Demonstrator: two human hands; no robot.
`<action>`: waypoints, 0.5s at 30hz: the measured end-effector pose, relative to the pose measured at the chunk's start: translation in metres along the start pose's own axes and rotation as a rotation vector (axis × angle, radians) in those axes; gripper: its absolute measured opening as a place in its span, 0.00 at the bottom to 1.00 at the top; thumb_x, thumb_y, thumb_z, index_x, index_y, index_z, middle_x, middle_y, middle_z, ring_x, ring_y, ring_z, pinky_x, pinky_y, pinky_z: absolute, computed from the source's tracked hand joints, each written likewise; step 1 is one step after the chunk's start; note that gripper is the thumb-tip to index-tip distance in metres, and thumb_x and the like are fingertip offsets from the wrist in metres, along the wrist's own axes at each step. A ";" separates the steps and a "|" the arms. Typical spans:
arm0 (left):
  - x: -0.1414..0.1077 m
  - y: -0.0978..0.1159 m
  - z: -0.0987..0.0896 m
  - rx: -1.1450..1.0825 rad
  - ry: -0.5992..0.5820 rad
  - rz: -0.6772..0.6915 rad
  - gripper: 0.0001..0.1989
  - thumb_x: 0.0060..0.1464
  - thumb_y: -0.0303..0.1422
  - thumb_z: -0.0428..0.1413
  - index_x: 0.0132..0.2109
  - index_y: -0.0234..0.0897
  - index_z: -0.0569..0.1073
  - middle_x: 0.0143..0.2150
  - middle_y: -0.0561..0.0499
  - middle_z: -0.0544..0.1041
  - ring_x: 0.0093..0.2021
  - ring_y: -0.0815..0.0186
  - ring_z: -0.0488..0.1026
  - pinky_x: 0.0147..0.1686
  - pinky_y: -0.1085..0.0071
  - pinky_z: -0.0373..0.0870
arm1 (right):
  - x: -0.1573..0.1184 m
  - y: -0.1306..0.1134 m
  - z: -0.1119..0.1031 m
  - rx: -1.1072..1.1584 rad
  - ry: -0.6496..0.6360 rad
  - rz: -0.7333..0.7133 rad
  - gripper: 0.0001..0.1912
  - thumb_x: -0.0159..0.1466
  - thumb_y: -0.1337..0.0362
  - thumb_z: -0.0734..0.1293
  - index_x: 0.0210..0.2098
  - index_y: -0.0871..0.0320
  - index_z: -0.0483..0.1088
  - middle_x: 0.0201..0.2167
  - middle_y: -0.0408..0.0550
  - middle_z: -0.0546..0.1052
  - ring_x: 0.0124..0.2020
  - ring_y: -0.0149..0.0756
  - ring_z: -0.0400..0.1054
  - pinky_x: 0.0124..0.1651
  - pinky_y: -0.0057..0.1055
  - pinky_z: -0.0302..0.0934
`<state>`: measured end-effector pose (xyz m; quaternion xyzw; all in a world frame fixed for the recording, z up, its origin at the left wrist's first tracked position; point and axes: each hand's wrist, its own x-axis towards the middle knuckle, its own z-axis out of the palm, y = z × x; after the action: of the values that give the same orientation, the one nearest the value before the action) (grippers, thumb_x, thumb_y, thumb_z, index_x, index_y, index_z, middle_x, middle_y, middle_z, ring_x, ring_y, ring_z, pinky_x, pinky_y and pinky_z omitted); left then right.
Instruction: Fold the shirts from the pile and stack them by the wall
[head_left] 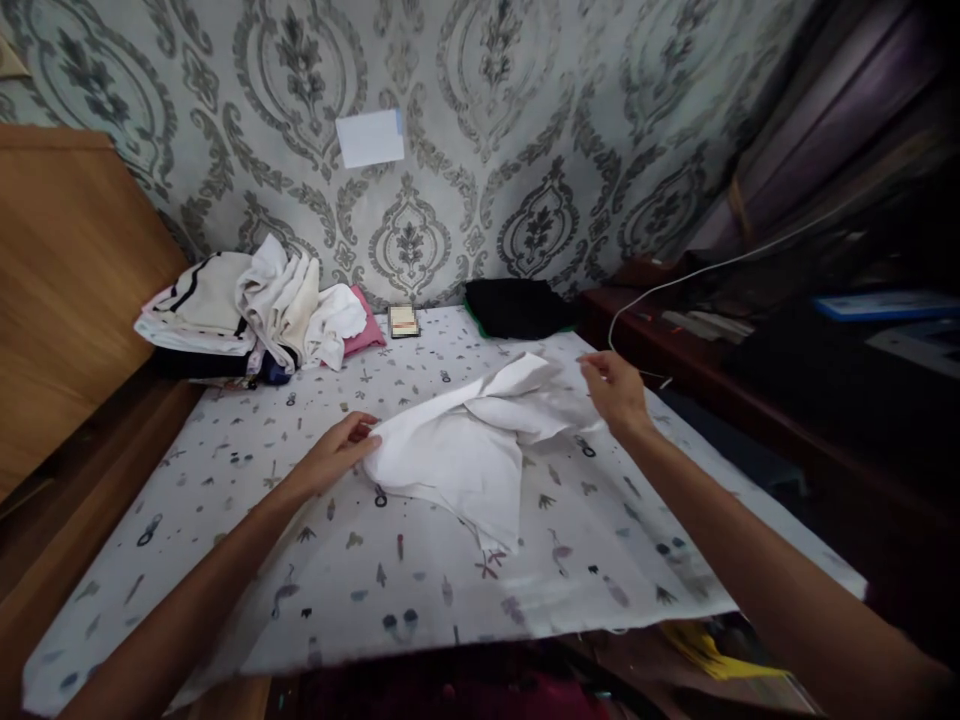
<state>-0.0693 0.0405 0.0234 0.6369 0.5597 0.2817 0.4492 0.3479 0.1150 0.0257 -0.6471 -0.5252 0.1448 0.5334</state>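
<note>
A crumpled white cloth garment (457, 445) lies partly spread on the printed sheet, its right part raised and smeared by motion. My left hand (345, 447) has its thumb and fingers closed on the garment's left edge. At the other side, my right hand (616, 392) is raised with its fingers curled in a pinch. The blurred right end of the cloth comes close to that hand; whether the fingertips hold any of it I cannot tell.
A pile of clothes (202, 305) sits at the back left beside a wooden panel (67, 290). Near the wall are a small box (403, 321) and folded black cloth (519, 306). A white cable (675, 268) crosses the dark furniture at right. The patterned sheet (337, 580) covers the surface.
</note>
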 end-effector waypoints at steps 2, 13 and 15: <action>0.002 0.005 0.005 0.114 -0.025 0.040 0.26 0.52 0.50 0.57 0.52 0.39 0.71 0.42 0.48 0.74 0.40 0.60 0.71 0.36 0.68 0.66 | -0.025 0.002 0.003 -0.109 -0.103 -0.184 0.06 0.59 0.61 0.63 0.33 0.56 0.71 0.37 0.54 0.75 0.43 0.48 0.68 0.50 0.47 0.62; -0.001 0.013 0.024 -0.032 -0.015 0.109 0.19 0.54 0.49 0.57 0.31 0.38 0.66 0.25 0.58 0.61 0.25 0.71 0.59 0.24 0.75 0.55 | -0.080 -0.015 0.043 -0.665 -0.491 -0.604 0.13 0.67 0.62 0.62 0.50 0.57 0.69 0.46 0.58 0.75 0.49 0.51 0.68 0.46 0.42 0.65; 0.001 0.013 0.016 -0.271 0.082 0.064 0.20 0.50 0.50 0.61 0.32 0.38 0.66 0.24 0.59 0.62 0.23 0.72 0.59 0.22 0.77 0.56 | -0.072 -0.013 0.037 -0.620 -0.463 -0.559 0.12 0.67 0.64 0.61 0.48 0.57 0.70 0.45 0.57 0.76 0.47 0.49 0.69 0.44 0.39 0.65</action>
<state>-0.0489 0.0379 0.0274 0.5762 0.5136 0.3945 0.4985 0.2839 0.0733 -0.0046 -0.5603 -0.8026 -0.0276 0.2026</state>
